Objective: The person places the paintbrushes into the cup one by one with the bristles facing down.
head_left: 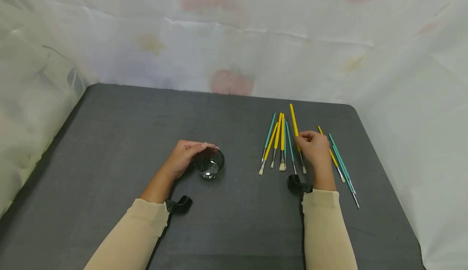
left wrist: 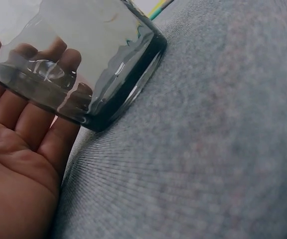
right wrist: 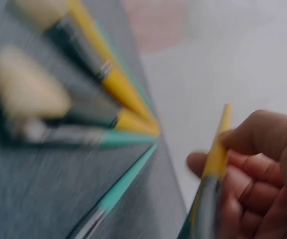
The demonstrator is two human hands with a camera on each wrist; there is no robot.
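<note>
A clear drinking glass (head_left: 209, 163) (left wrist: 91, 64) stands on the dark grey table (head_left: 128, 131). My left hand (head_left: 186, 153) (left wrist: 24, 144) curls round its left side and rim and holds it. To the right lie several yellow and teal paintbrushes (head_left: 276, 142) (right wrist: 78, 99) in a loose fan. My right hand (head_left: 314, 150) (right wrist: 263, 169) pinches a long yellow-handled brush (head_left: 294, 127) (right wrist: 214, 159) among them; its bristle end points toward me. Two more brushes (head_left: 340, 164) lie just right of that hand.
A pale patterned cloth (head_left: 234, 34) hangs behind and at both sides of the table. The table's right edge (head_left: 387, 172) runs close to the brushes. Black wrist mounts (head_left: 179, 205) sit on both cream sleeves.
</note>
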